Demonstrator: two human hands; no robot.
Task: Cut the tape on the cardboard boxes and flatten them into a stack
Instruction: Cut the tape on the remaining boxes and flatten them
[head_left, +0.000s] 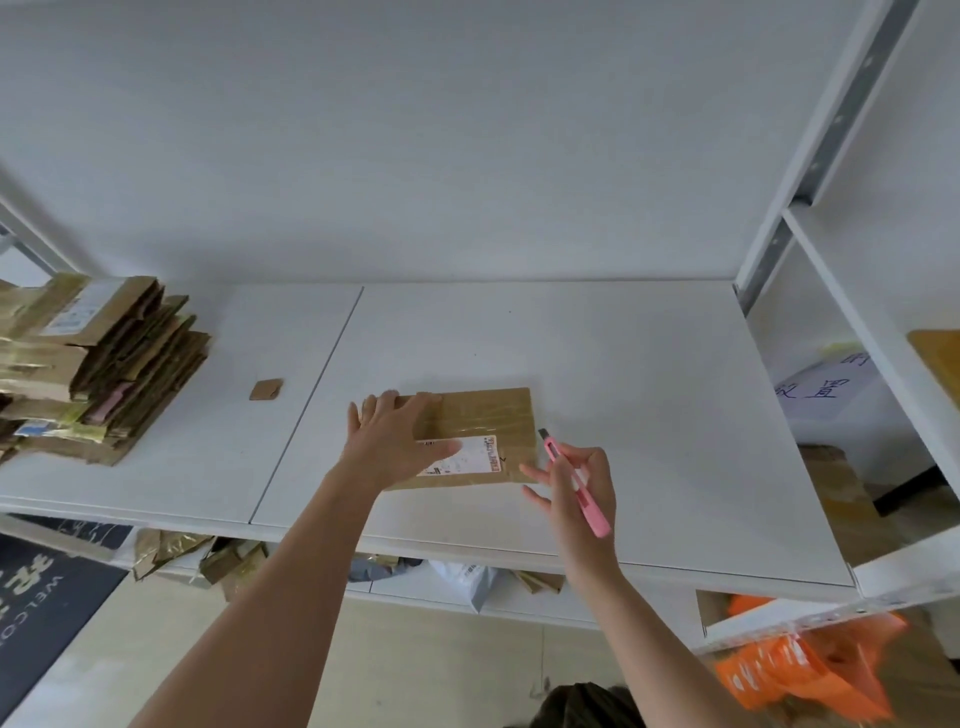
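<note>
A dark welcome mat lies on the floor, orange bags under the white shelf

Left hand presses box — right hand holds cutter.

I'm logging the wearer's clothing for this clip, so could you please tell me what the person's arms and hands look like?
Both arms are bare from the frame's lower edge to the wrists: no sleeves show. The left hand and the right hand wear no gloves. No watch, bracelet or ring can be seen on either, and there are no markings. Fingers are slim; nails are too small to judge.
</note>
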